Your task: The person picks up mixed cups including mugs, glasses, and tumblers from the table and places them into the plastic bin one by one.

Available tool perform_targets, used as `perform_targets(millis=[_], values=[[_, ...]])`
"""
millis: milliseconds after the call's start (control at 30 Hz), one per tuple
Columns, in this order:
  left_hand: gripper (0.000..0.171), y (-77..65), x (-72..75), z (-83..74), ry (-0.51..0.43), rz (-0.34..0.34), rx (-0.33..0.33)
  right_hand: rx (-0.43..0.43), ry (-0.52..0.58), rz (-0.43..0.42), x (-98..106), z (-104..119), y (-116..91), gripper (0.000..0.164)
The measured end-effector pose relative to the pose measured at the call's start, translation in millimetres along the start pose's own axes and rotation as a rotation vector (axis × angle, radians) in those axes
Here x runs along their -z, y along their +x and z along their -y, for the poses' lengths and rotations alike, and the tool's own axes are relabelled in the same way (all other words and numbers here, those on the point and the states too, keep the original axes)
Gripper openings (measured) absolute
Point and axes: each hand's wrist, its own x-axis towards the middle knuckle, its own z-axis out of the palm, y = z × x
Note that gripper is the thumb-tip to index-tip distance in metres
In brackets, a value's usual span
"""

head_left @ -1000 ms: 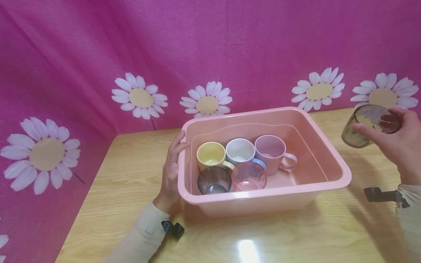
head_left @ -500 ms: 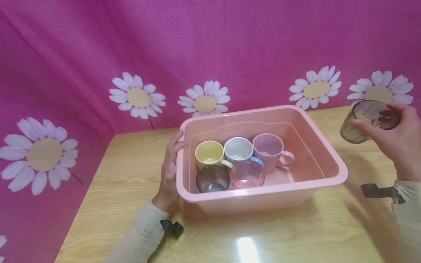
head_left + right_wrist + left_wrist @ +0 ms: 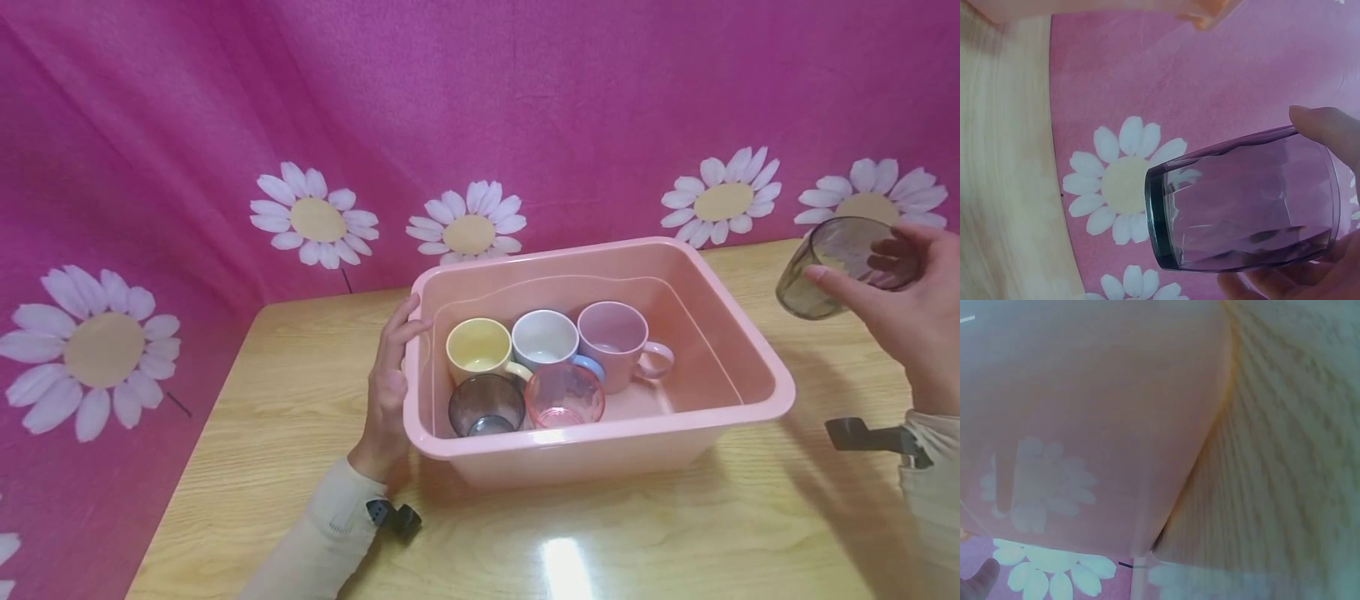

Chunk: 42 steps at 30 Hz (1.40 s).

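Observation:
A pink plastic tub (image 3: 600, 446) stands on the wooden table. At its left end my left hand (image 3: 386, 396) rests against the outside wall, fingertips on the rim. Off the tub's right side, my right hand (image 3: 911, 312) grips a smoky grey tumbler (image 3: 813, 283) between thumb and fingers, tilted above the table. The right wrist view shows that tumbler (image 3: 1247, 200) from the side, with faceted walls and a thick dark base. Inside the tub sit a yellow mug (image 3: 480, 346), a white mug (image 3: 545, 337) with a blue handle, a pink mug (image 3: 613, 337), a dark glass (image 3: 487, 404) and a pink glass (image 3: 564, 396).
The wooden table (image 3: 285, 392) reaches back to a magenta curtain (image 3: 480, 100) printed with white daisies. Black straps with small mounts sit on both wrists. In the tub, the bare floor shows right of the cups.
The tumbler in my right hand has risen slightly. My left hand keeps its place at the tub's left end, and the cups inside have not shifted.

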Motion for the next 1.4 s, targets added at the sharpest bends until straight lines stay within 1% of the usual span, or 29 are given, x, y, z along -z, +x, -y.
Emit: perform_targets(millis=[167, 467, 667, 800, 1033, 1267, 1400], values=[[0.07, -0.4, 1.0, 0.0, -0.008, -0.006, 0.011, 0.001, 0.046, -0.001, -2.2, 4.6, -2.3, 0.07], [0.071, 1.2, 1.3, 3.8, 0.017, 0.001, -0.025, 0.035, 0.104, -0.021, -5.4, 11.7, -5.4, 0.07], [0.068, 0.9, 0.7, 3.0, 0.028, 0.005, -0.014, 0.028, 0.122, -0.003, -4.6, 19.0, -9.7, 0.071], [0.067, 0.9, 0.4, 2.2, 0.03, 0.001, -0.02, 0.036, 0.121, 0.0, -3.6, 26.5, -13.6, 0.074], [0.066, 1.5, 0.6, 1.4, 0.018, 0.004, -0.026, 0.074, 0.147, -0.05, -3.7, 37.2, -18.1, 0.073], [0.066, 1.3, 0.6, 1.1, 0.024, 0.0, -0.028, 0.106, 0.131, -0.059, -3.9, 42.1, -22.8, 0.072], [0.067, 1.5, 1.0, 1.7, 0.023, 0.003, -0.029, 0.114, 0.187, -0.059, -6.3, 44.7, -25.0, 0.073]])
